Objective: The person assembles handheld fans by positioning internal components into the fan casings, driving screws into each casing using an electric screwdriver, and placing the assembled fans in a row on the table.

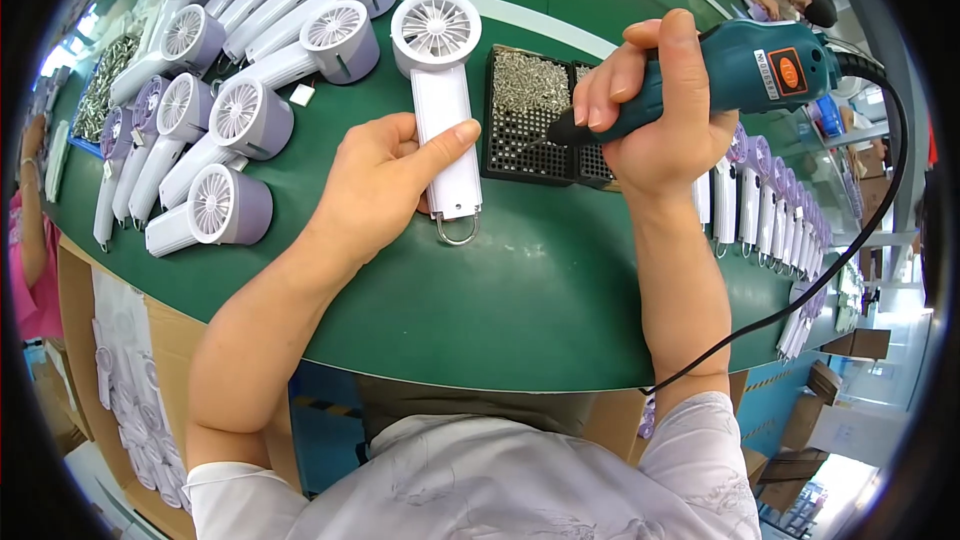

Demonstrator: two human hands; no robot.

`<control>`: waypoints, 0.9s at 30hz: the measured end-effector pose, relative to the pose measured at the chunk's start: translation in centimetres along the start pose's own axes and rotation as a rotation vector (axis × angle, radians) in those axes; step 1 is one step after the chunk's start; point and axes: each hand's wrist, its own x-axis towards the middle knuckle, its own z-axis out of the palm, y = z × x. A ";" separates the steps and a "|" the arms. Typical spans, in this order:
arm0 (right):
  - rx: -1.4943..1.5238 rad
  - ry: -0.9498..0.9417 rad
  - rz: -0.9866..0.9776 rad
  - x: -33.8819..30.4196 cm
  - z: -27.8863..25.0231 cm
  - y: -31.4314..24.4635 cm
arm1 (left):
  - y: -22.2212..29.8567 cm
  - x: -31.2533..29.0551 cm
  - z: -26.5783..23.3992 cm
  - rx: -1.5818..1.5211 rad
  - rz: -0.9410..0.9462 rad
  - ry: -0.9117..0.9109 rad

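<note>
My left hand (390, 168) is closed round the white handle of a handheld fan (436, 90), thumb across its front. The fan's round grille points up the table, and a metal loop hangs from the handle's lower end. In my right hand (665, 125) is a teal electric screwdriver (745, 70), gripped by its body. Its thin bit points left, over a black perforated screw tray (530, 150). Small silver screws (530, 85) are heaped in the far part of that tray. A second black tray beside it is partly hidden by my right hand.
Several white and lilac fans (240, 120) lie across the left of the green table (480, 310). A row of fans (765, 205) lines the right side. The screwdriver's black cord (850, 250) loops down past my right forearm. An open carton (130, 380) of white parts stands lower left. Other people are beyond the table.
</note>
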 end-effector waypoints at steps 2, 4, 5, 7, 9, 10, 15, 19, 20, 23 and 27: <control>0.004 0.005 0.007 -0.1 -0.1 -0.1 | -0.1 0.0 0.0 0.013 0.007 -0.011; 0.010 0.009 0.014 -0.1 -0.1 0.0 | 0.1 -0.1 0.1 0.008 0.007 -0.004; 0.006 0.010 0.010 -0.1 -0.1 0.0 | 0.0 0.0 0.2 0.007 0.007 -0.004; 0.002 0.010 0.005 -0.1 -0.1 0.1 | 0.0 0.1 0.1 0.028 0.003 -0.005; -0.005 -0.008 -0.006 -0.2 -0.1 0.3 | -0.1 0.1 0.0 0.028 0.005 -0.006; -0.005 -0.009 -0.007 -0.2 -0.1 0.4 | -0.2 0.1 0.0 0.028 0.006 -0.006; -0.006 -0.015 0.010 -0.2 -0.1 0.6 | -0.1 0.0 0.1 0.020 0.003 0.006; -0.074 -0.079 -0.007 -0.5 0.3 0.3 | -0.2 0.1 0.2 0.032 0.003 0.004; -0.098 -0.103 -0.016 -0.6 0.6 0.1 | -0.2 0.1 0.3 0.032 0.007 0.005; -0.086 -0.070 -0.024 -0.6 1.6 0.1 | 0.0 0.1 0.2 0.072 0.007 0.003; -0.085 -0.056 -0.010 -0.5 1.0 0.1 | 0.5 0.0 0.1 0.089 -0.002 -0.004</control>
